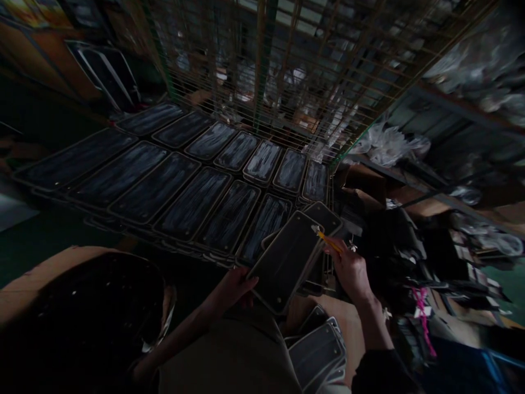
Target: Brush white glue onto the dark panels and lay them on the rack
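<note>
Low-center, just in front of your lap, you had a dark panel [283, 268] tilted, its near-left corner in your left hand [238, 287]. Thumb lay on top, fingers curled under the edge, so that grip was narrow and on the panel. Your right hand [349, 268] had its fingers closed around a yellow-handled brush [329, 239], pale bristles at the panel's far-right corner. Couldn't tell if they touched or hovered. Panel face was mostly dark, screw-like dots near its ends. Another dark panel [328, 214] stuck out from behind its far end.

Left and ahead, streaked panels [197, 202] sat in two rows, whitish smears on top, more layers stacked under the front edge. Wire mesh [262, 71] stood behind them. Below your right forearm, loose panels [314, 353] leaned together by brown cardboard [353, 323]. Off right: pink string [422, 317], clear plastic bags [389, 145]. Lighting was dim.
</note>
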Tool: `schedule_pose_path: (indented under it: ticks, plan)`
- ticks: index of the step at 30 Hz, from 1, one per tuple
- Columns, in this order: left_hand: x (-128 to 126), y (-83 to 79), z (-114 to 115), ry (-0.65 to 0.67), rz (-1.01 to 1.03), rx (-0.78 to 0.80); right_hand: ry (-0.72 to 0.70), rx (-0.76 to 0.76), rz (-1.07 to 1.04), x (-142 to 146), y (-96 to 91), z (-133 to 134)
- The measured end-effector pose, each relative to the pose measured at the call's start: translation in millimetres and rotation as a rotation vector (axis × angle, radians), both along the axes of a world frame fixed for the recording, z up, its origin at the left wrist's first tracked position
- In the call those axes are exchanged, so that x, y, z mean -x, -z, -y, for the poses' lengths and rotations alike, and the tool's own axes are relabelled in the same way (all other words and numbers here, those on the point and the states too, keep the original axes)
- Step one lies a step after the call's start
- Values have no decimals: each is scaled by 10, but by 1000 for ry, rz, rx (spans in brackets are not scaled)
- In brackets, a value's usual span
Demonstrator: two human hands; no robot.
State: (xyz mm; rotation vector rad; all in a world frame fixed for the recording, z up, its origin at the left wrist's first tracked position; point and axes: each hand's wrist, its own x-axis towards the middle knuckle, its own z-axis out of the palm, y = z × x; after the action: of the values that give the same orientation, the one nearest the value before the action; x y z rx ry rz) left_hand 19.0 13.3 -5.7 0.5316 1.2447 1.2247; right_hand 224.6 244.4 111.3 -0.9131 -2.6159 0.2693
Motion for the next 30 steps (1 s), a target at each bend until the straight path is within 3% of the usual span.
schedule_pose_path:
  ticks: [5, 10, 15, 18, 22, 26, 30]
  plan:
    - [20, 19, 15, 14, 17, -27, -41, 132, 9, -120, -72, 507]
    - [53, -94, 19, 30, 29, -17, -95, 366, 24, -239, -247, 1085]
    - [48, -93, 18, 22, 69, -18, -177, 607, 31, -178, -396, 1300]
    - [27, -8, 30, 1, 96, -10, -147, 746, 41, -40, -396, 1245]
    - [5, 52, 56, -38, 116, -8, -128, 888, -80, 155, -209, 911]
    - [-7, 44, 67, -73, 125, -10, -69, 724, -260, 262, -8, 382]
    - [-13, 53, 64, -79, 138, -8, 46, 474, -350, 279, 51, -33]
